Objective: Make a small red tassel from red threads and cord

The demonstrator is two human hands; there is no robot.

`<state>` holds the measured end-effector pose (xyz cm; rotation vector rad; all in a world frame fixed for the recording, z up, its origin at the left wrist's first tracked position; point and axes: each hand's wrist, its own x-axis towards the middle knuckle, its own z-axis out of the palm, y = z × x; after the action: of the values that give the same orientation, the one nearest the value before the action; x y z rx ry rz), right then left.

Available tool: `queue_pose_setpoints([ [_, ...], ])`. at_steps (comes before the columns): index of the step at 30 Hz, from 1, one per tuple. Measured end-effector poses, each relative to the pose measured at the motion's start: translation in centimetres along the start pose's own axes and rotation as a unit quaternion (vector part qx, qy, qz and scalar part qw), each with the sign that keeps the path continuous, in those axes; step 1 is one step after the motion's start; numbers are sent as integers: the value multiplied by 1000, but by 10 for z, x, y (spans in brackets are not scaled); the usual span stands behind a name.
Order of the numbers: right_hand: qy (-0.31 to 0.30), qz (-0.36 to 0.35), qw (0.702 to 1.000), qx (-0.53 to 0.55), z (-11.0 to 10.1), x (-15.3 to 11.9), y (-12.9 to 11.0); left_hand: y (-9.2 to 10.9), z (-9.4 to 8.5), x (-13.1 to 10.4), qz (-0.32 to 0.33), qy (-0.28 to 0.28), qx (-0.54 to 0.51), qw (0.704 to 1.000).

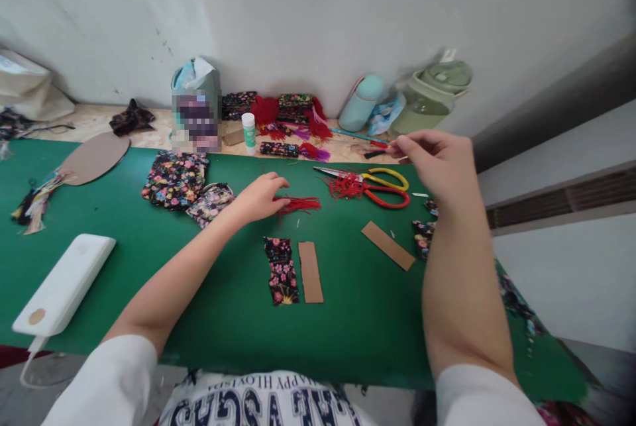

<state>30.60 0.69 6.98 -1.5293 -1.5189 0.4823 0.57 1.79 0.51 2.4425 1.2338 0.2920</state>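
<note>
Left hand (263, 199) first: it's palm down, with a gap between the thumb and the index finger, and the thumb is right at the left end of a bundle of red threads (302, 204). Can't tell if the skin actually touches them. The bundle lies on the green mat (348, 320), just off to the right of the fingertips, long axis running pretty much side to side, with the loose ends pointing right.

A bit further right and slightly farther from the person there's a pair of scissors (387, 189), blade tips aimed left, yellow and red handles on the right, with a red thread tangle (346, 185) over the blades. Right hand (397, 149) is up past the handles, thumb and fingertips close together, but honestly can't tell if they're gripping anything.

Nearer the person, a floral cloth strip (283, 271) sits just beside an upright-looking cardboard strip (311, 272), and another cardboard piece (388, 246) lies slanted to the right. Left of the hand: folded floral cloth (175, 179). Glue stick (249, 133) stands behind the mat, and a white power bank (64, 283) is way out left.
</note>
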Motion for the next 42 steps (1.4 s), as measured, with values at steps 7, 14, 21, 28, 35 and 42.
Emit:
queue_pose_setpoints([
  [7, -23, 0, 998, -61, 1, 2, 3, 4, 15, 2, 3, -37, 7, 999],
  [14, -297, -120, 897, -304, 17, 11, 45, 0, 20, 5, 41, -61, 6, 997],
  [21, -343, -112, 847, -389, 43, 6, 55, 0, 19, 6, 50, -71, -4, 996],
  [28, -358, -141, 824, -415, 51, 3, 50, 3, 18, 5, 41, -76, -10, 996],
  [35, -401, -134, 830, -364, 55, 8, 48, 4, 16, 4, 47, -79, -11, 996],
  [42, -207, -91, 961, -160, 31, 12, 44, 3, 16, 4, 53, -83, 4, 995],
])
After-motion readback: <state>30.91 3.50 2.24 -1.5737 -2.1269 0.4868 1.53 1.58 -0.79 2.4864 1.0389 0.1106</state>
